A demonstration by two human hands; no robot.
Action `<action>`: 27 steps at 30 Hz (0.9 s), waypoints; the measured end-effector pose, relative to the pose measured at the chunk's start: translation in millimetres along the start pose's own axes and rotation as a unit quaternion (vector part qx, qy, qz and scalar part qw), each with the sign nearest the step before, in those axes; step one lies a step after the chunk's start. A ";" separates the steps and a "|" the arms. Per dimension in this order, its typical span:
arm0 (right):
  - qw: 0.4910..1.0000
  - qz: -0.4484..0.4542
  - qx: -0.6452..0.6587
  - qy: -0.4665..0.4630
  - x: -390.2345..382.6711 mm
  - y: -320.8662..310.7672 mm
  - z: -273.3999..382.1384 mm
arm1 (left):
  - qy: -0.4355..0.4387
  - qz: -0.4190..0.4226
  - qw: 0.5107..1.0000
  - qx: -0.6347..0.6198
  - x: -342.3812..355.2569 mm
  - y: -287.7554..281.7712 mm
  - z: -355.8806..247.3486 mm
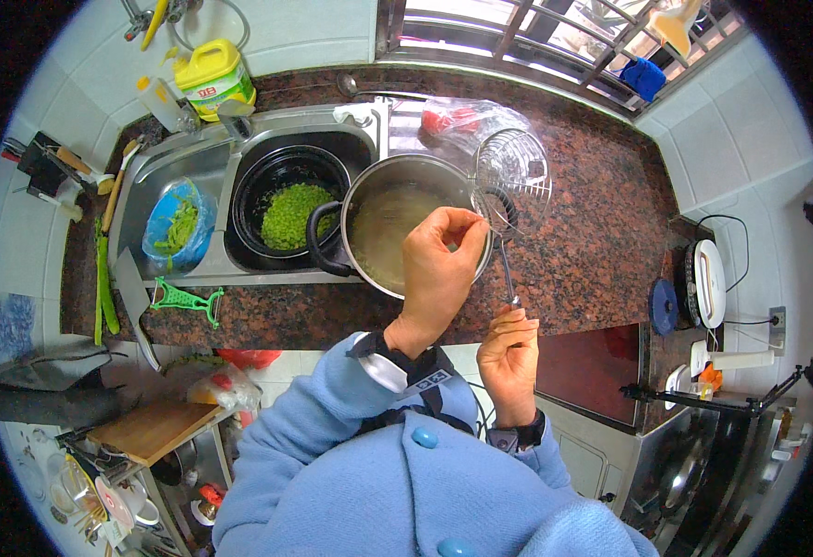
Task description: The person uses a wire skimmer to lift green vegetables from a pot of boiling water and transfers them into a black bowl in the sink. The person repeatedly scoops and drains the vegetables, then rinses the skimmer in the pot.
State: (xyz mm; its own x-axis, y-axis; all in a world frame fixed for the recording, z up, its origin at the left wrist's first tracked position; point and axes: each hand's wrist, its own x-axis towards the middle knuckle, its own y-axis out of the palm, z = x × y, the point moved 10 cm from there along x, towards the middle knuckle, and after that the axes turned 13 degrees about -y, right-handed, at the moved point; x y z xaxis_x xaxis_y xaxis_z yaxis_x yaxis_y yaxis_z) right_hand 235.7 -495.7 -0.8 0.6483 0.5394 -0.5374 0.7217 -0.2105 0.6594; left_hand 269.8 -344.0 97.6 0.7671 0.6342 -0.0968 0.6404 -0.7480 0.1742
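Left hand [439,265] over steel pot [406,173]

Materials and finishes. The wire strainer [520,165] is of shiny, thin metal rods. The pot [416,160] is of smooth, bright metal, its side handle [319,243] of dark, plastic-looking material. The sink [297,278] has a satin metal finish; the bowl [243,215] inside it is black and glossy. The surface [611,269] resembles polished, speckled stone. The jug [213,79] and peeler [188,299] are smooth plastic; the clear bag [481,121] is thin, crinkled film. The coat [332,492] is matt, napped cloth with glossy buttons [424,437]. The board [156,433] is smooth wood.
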 end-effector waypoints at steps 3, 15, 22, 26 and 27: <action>1.000 0.011 -0.019 -0.007 0.1 0.6 2.1 | -0.025 0.000 0.999 -0.025 1.8 -0.9 5.3; 0.995 0.042 -0.087 -0.024 1.5 1.8 9.8 | -0.029 -0.001 0.999 0.018 7.9 -3.0 8.3; 0.962 0.135 -0.211 -0.112 -2.1 29.7 26.1 | 0.107 -0.008 0.897 0.429 22.1 -6.5 6.7; 0.835 0.215 -0.378 -0.337 -28.9 62.7 52.1 | 0.109 0.051 0.886 0.449 27.3 -7.1 22.8; 0.756 0.275 -0.462 -0.373 -43.2 77.9 46.7 | 0.122 0.063 0.877 0.460 28.1 -5.8 24.7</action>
State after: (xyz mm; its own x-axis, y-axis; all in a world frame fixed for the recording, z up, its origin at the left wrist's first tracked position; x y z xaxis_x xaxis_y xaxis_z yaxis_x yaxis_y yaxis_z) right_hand 275.3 -573.4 49.3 0.9938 -0.1058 0.0329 0.0388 0.6100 0.7914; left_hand 288.6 -326.7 69.7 0.8750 0.4738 0.0992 0.3973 -0.5859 -0.7063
